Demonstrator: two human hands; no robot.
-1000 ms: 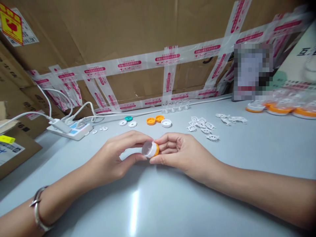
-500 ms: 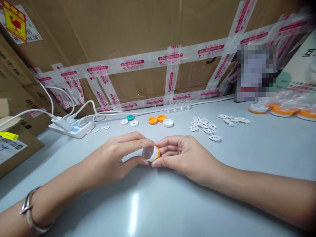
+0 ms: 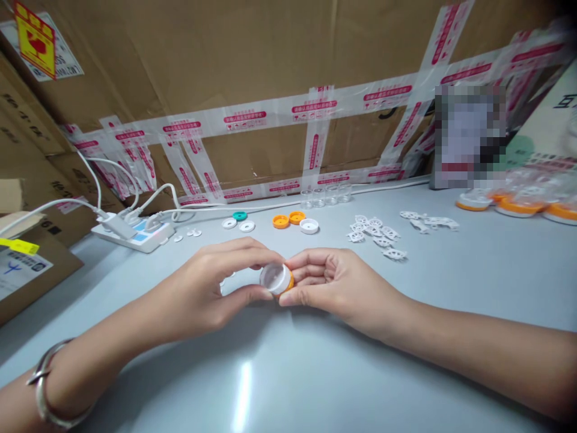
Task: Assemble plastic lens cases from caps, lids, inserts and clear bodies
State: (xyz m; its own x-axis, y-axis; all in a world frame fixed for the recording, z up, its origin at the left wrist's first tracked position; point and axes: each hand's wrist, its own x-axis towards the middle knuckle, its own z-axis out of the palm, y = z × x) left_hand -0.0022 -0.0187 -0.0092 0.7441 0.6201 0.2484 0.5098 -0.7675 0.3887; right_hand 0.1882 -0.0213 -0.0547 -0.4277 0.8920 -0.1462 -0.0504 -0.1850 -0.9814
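Between my two hands is a small round clear plastic jar (image 3: 274,278) with a white band and an orange cap (image 3: 289,284). It is tilted, its clear end facing left and toward me. My left hand (image 3: 225,282) pinches the clear end with thumb and fingers. On the other side, my right hand (image 3: 322,279) grips the orange cap, thumb below and fingers curled behind. Beyond the hands lie two orange caps (image 3: 280,222) and a white cap (image 3: 309,226). Small pale pieces show partly behind my left fingers.
Behind stand clear cups (image 3: 332,193) in a row. White openwork parts (image 3: 373,227) are scattered to the right; green and white discs (image 3: 240,215) lie left of centre. A power strip (image 3: 135,233) with cables sits left. Finished-looking orange-based jars (image 3: 518,204) cluster right. A large taped carton (image 3: 252,72) walls the back.
The jar has turned slightly, showing more of its clear round end. Both hands keep their hold, and my left fingers have shifted a little on it. The whole view has moved slightly.
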